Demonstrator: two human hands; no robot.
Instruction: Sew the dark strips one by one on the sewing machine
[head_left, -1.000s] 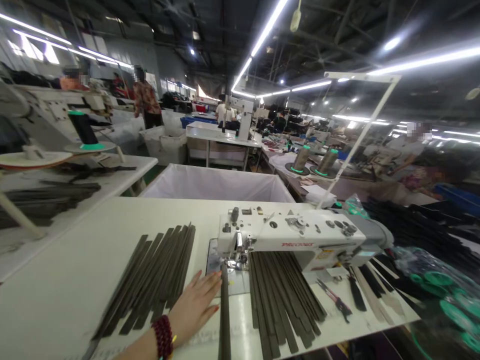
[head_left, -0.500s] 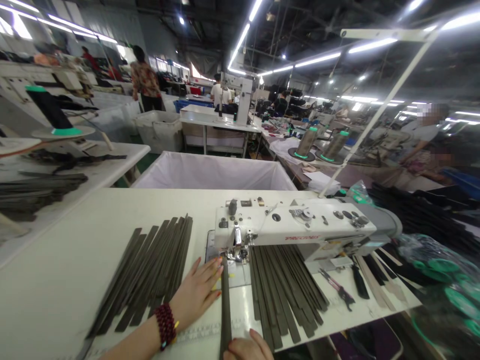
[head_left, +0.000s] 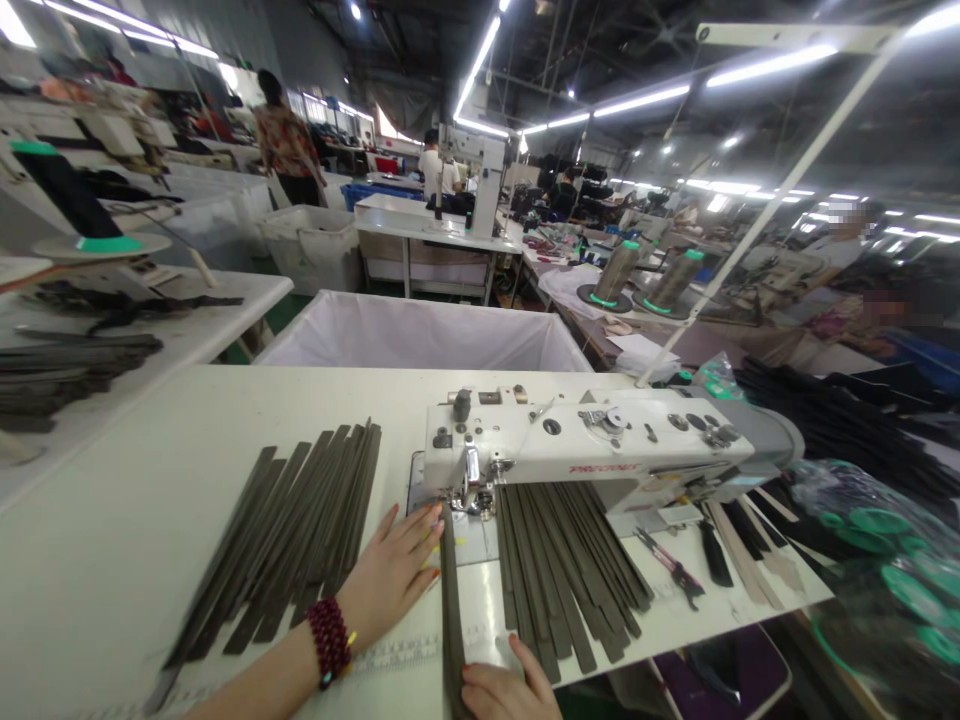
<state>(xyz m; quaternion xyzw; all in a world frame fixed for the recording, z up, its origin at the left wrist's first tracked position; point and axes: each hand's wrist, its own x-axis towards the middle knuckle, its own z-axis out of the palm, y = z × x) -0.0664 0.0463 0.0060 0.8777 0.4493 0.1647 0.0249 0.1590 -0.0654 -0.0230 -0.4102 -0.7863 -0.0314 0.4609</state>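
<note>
Fabric strip [head_left: 452,610] at the metal presser foot [head_left: 482,500]

Matte flat strips [head_left: 300,540] fan across the smooth surface [head_left: 112,580]; left hand [head_left: 394,575] flat, fingers outstretched, beside the fabric strip; right hand [head_left: 510,692] touching its near end, grip unclear.

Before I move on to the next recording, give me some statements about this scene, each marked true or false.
1. The left hand is beside a strip at the needle end of the sewing machine. True.
2. The right hand holds the red-and-black tool. False: it is at that same strip.
3. The beaded bracelet is on the right wrist. False: on the left.
4. The sewing machine bears red lettering. True.
5. Every bunch of strips lies left of the left hand. False: another bunch lies partly under the machine's arm.
</note>
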